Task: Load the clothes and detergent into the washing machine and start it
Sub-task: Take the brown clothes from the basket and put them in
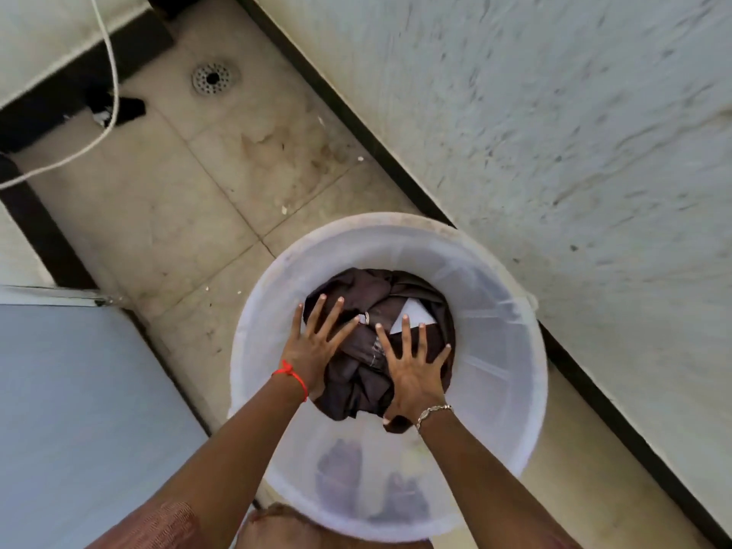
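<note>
Both forearms reach down from the lower frame: left hand and right hand lie splayed flat, gripping nothing, on dark clothes in the white bucket (centre-right). Soft, limp, likely light; best gathered from underneath.

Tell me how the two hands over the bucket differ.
The left hand wears a red thread at the wrist; the right hand wears a metal chain bracelet. The left hand lies toward the near-left edge of the dark clothes; the right hand sits nearer their middle, fingertips by a white patch. Both are open, fingers spread, palms down on the clothes inside the white bucket.
</note>
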Action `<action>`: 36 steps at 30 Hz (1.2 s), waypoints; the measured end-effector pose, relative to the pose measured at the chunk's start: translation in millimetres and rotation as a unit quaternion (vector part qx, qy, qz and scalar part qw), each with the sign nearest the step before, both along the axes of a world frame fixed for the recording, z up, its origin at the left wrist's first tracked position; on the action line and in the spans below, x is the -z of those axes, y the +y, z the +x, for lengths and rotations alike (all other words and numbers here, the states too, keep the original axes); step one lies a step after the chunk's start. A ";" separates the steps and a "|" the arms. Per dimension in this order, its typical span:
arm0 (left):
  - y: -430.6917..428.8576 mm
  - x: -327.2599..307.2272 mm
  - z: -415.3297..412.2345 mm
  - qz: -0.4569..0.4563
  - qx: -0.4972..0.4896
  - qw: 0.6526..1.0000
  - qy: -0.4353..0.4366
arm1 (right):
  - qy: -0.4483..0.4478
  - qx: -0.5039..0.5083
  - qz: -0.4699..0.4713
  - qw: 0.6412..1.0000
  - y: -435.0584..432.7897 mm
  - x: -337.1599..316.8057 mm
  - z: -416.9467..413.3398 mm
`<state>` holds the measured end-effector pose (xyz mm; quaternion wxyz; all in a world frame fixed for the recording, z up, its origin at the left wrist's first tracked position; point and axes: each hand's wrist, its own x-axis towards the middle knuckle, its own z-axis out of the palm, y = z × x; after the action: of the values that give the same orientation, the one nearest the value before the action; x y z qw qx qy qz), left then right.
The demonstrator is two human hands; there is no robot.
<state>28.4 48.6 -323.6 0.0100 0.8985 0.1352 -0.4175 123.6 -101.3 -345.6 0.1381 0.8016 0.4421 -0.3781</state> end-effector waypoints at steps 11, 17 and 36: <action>-20.3 82.5 5.1 0.001 -0.040 0.999 -0.022 | -0.056 0.028 0.045 0.997 4.5 76.4 -0.9; -6.0 65.9 24.3 -0.088 -0.044 0.995 -0.007 | 0.020 0.026 0.096 0.995 13.3 68.1 14.8; -10.1 -309.5 15.7 -0.072 -0.005 0.994 -0.085 | 0.019 0.010 0.153 0.988 -0.7 -315.9 40.7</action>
<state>44.1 38.6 -14.1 0.0881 0.9269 0.1079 -0.3486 164.3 -102.0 -29.7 0.0015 0.8103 0.4890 -0.3230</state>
